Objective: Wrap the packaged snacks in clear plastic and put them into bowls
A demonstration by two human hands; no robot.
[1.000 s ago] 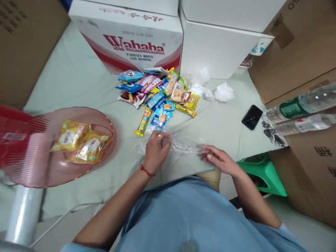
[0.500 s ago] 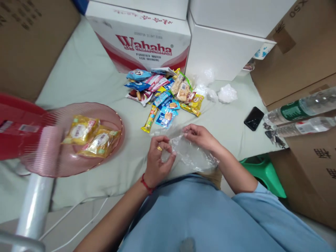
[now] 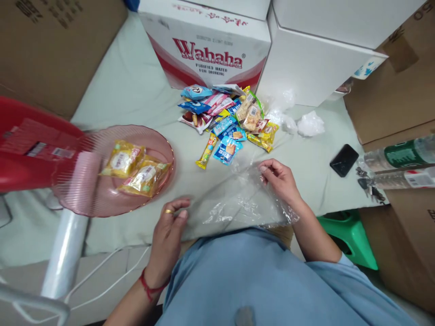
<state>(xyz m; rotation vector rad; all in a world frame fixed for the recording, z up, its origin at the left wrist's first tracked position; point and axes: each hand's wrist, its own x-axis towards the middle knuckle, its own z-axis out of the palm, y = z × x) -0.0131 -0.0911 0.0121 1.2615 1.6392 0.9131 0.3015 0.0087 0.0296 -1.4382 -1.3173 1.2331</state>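
A clear plastic bag (image 3: 238,206) lies spread between my two hands, in front of my blue shirt. My right hand (image 3: 280,181) pinches its upper right edge between thumb and fingers. On the left, my left hand (image 3: 170,228), with a gold ring and a red cord bracelet, has thumb and fingers closed at the bag's far edge, which is hard to see. Beyond the bag lies a heap of wrapped snacks (image 3: 226,127) in several colours. A yellow snack stick (image 3: 206,151) and a blue biscuit packet (image 3: 227,150) lie nearest to me.
Left, a pink ribbed glass bowl (image 3: 166,156) holds two yellow packets, with a plastic film roll (image 3: 64,253) below and a red bag (image 3: 30,140) beside. Behind stands a Wahaha carton (image 3: 210,50). Crumpled plastic (image 3: 311,123), a phone (image 3: 344,160), keys (image 3: 372,190) and bottles (image 3: 404,154) lie right.
My left hand has moved left and toward me, away from my right hand. The bag, bunched between the hands before, is now spread out wide. The view has shifted slightly.
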